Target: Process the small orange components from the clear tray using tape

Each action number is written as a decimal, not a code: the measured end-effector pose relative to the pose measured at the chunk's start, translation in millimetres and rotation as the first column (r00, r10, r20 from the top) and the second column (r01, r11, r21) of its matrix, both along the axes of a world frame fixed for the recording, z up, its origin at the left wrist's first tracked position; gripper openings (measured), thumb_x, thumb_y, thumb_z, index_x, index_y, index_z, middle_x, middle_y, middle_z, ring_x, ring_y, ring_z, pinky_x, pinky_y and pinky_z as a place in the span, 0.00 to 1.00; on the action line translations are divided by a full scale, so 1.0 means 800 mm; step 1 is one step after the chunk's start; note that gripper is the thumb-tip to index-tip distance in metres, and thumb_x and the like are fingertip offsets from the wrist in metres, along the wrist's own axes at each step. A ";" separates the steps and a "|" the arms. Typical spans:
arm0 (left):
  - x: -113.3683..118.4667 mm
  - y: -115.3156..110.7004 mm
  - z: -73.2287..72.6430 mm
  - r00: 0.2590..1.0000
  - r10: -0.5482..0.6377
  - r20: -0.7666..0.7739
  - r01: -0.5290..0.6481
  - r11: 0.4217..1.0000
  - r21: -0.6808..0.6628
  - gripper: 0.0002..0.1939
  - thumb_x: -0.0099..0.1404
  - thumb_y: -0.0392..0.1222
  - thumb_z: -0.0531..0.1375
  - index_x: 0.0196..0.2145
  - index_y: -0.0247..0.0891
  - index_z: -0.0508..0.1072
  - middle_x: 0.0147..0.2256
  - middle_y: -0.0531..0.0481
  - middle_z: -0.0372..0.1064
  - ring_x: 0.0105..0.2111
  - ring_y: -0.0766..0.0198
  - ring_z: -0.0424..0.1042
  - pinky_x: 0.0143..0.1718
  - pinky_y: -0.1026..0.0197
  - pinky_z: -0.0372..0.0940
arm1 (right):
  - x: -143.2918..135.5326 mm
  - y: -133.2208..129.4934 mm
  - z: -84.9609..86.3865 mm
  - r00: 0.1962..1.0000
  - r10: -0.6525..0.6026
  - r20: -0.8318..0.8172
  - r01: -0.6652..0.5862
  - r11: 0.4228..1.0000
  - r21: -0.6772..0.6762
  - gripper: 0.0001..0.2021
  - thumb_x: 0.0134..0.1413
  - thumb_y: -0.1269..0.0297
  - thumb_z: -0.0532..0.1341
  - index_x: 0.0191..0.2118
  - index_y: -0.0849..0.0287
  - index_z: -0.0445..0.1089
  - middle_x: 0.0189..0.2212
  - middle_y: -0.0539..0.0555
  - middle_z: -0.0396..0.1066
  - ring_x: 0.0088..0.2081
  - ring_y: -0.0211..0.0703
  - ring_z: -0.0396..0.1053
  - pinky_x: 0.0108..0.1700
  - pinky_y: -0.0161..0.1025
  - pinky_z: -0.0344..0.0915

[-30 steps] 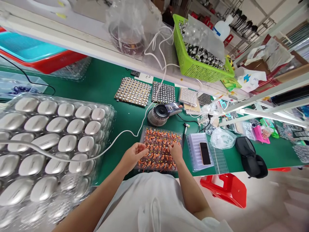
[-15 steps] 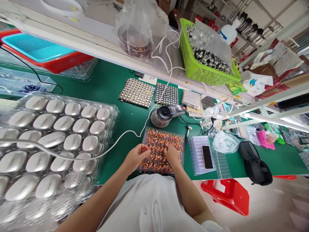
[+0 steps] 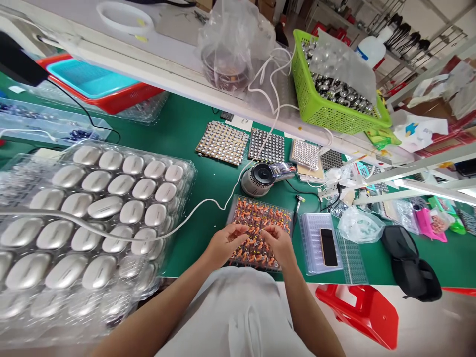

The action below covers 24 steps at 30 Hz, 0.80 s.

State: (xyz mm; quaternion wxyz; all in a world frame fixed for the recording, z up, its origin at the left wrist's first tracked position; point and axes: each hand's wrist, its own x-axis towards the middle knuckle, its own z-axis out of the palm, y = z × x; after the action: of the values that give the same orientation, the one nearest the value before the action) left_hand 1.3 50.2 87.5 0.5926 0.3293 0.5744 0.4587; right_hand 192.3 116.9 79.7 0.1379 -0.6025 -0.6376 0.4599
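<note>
A clear tray (image 3: 238,208) in front of me holds rows of small parts with orange wires (image 3: 256,218). My left hand (image 3: 225,244) is over the tray's left side, its thumb and forefinger brought together in a pinch. Facing it from the right half of the tray, my right hand (image 3: 279,244) also has fingers pinched, the tips a short gap from the left ones. Whatever lies between the fingertips is too small to make out against the orange wires.
Stacked clear trays of silver oval cases (image 3: 107,206) fill the left. Beyond my tray stands a grey round device (image 3: 256,179); a white cable (image 3: 206,201) crosses nearby. A phone (image 3: 328,247) rests on plastic trays (image 3: 311,243) at right. A green basket (image 3: 334,116) sits on the shelf.
My left fingertips have moved right, further over the tray. My right hand has drawn back from the parts and turned toward the left one. The whole view has shifted slightly.
</note>
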 end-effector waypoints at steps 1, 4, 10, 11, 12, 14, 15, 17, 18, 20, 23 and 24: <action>0.002 0.000 0.004 1.000 -0.008 0.003 0.007 0.999 0.032 0.18 0.58 0.50 0.61 0.43 0.38 0.74 0.38 0.46 0.73 0.37 0.59 0.71 0.38 0.59 0.66 | -0.005 -0.002 0.014 0.990 -0.023 -0.136 0.014 0.998 -0.066 0.15 0.54 0.52 0.59 0.38 0.60 0.69 0.26 0.50 0.70 0.25 0.37 0.65 0.26 0.33 0.59; 0.004 -0.002 0.018 1.000 -0.007 0.028 0.004 0.994 0.113 0.16 0.58 0.47 0.62 0.43 0.38 0.74 0.37 0.47 0.72 0.36 0.61 0.70 0.39 0.60 0.66 | -0.021 -0.009 0.050 0.916 -0.080 -0.394 -0.001 0.980 -0.201 0.15 0.50 0.53 0.63 0.37 0.60 0.70 0.23 0.47 0.67 0.22 0.34 0.60 0.23 0.32 0.55; -0.002 -0.009 0.035 0.997 0.057 0.061 -0.064 0.989 0.130 0.11 0.57 0.45 0.64 0.37 0.38 0.75 0.35 0.48 0.71 0.34 0.62 0.71 0.35 0.62 0.67 | -0.040 -0.019 0.073 0.869 -0.051 -0.491 -0.055 0.979 -0.199 0.13 0.51 0.55 0.63 0.38 0.59 0.70 0.26 0.48 0.68 0.25 0.34 0.62 0.26 0.32 0.57; -0.003 -0.010 0.036 0.996 0.068 0.058 -0.075 0.989 0.128 0.11 0.57 0.45 0.64 0.36 0.38 0.74 0.34 0.48 0.72 0.34 0.61 0.71 0.35 0.62 0.67 | -0.041 -0.020 0.074 0.869 -0.050 -0.492 -0.049 0.981 -0.186 0.13 0.50 0.56 0.64 0.38 0.59 0.69 0.26 0.48 0.68 0.26 0.34 0.62 0.27 0.32 0.58; -0.003 -0.010 0.037 0.995 0.079 0.055 -0.085 0.988 0.128 0.11 0.56 0.45 0.65 0.35 0.38 0.74 0.34 0.48 0.72 0.35 0.61 0.71 0.36 0.61 0.67 | -0.042 -0.021 0.073 0.870 -0.048 -0.491 -0.045 0.984 -0.175 0.13 0.50 0.56 0.64 0.38 0.59 0.68 0.26 0.48 0.67 0.26 0.35 0.63 0.27 0.32 0.58; -0.003 -0.009 0.039 0.995 0.086 0.048 -0.092 0.986 0.136 0.11 0.56 0.45 0.65 0.35 0.37 0.75 0.33 0.49 0.72 0.34 0.62 0.71 0.36 0.62 0.67 | -0.046 -0.022 0.073 0.870 -0.041 -0.491 -0.048 0.985 -0.166 0.12 0.50 0.56 0.64 0.36 0.59 0.68 0.26 0.48 0.67 0.27 0.35 0.63 0.27 0.32 0.58; -0.003 -0.008 0.041 0.995 0.086 0.041 -0.091 0.986 0.141 0.10 0.56 0.45 0.65 0.34 0.37 0.75 0.32 0.49 0.72 0.34 0.62 0.70 0.36 0.62 0.67 | -0.048 -0.022 0.073 0.868 -0.041 -0.494 -0.050 0.984 -0.169 0.12 0.51 0.56 0.64 0.35 0.59 0.68 0.26 0.48 0.67 0.26 0.35 0.62 0.26 0.32 0.58; -0.003 -0.006 0.044 0.996 0.085 0.018 -0.087 0.985 0.147 0.10 0.57 0.45 0.64 0.32 0.36 0.75 0.31 0.50 0.72 0.32 0.63 0.70 0.35 0.63 0.66 | -0.053 -0.023 0.072 0.863 -0.056 -0.502 -0.043 0.982 -0.184 0.11 0.51 0.56 0.64 0.34 0.59 0.68 0.25 0.48 0.66 0.25 0.34 0.61 0.26 0.32 0.57; -0.003 -0.005 0.045 0.996 0.088 0.003 -0.087 0.985 0.152 0.09 0.57 0.45 0.63 0.32 0.36 0.75 0.31 0.50 0.72 0.32 0.64 0.70 0.35 0.64 0.66 | -0.055 -0.024 0.071 0.858 -0.066 -0.509 -0.038 0.981 -0.191 0.11 0.51 0.57 0.64 0.34 0.58 0.68 0.25 0.47 0.66 0.25 0.34 0.61 0.26 0.32 0.56; -0.005 -0.003 0.043 0.994 0.103 -0.031 -0.097 0.984 0.152 0.10 0.58 0.46 0.62 0.31 0.36 0.75 0.31 0.49 0.72 0.32 0.63 0.71 0.35 0.64 0.66 | -0.058 -0.027 0.066 0.852 -0.076 -0.518 -0.032 0.980 -0.197 0.11 0.50 0.57 0.64 0.34 0.58 0.68 0.25 0.47 0.66 0.25 0.34 0.61 0.26 0.31 0.56; -0.010 -0.001 0.032 0.988 0.122 -0.096 -0.113 0.990 0.087 0.12 0.58 0.48 0.61 0.33 0.36 0.76 0.32 0.49 0.74 0.31 0.62 0.72 0.33 0.64 0.66 | -0.056 -0.024 0.053 0.869 0.000 -0.496 -0.090 0.983 -0.159 0.10 0.52 0.56 0.63 0.35 0.58 0.68 0.27 0.48 0.68 0.26 0.35 0.62 0.27 0.32 0.57; -0.012 0.000 0.028 0.985 0.128 -0.116 -0.123 0.991 0.051 0.13 0.58 0.49 0.61 0.33 0.36 0.76 0.31 0.49 0.75 0.31 0.62 0.72 0.32 0.64 0.66 | -0.053 -0.018 0.047 0.884 0.057 -0.464 -0.130 0.983 -0.127 0.10 0.53 0.56 0.62 0.36 0.58 0.69 0.28 0.49 0.69 0.27 0.35 0.63 0.27 0.32 0.58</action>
State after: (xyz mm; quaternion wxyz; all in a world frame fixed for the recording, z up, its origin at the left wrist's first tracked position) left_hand -8.1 49.9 109.7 0.5200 0.3319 0.6182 0.4872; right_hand 149.8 102.4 117.0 0.2149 -0.4544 -0.5779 0.6430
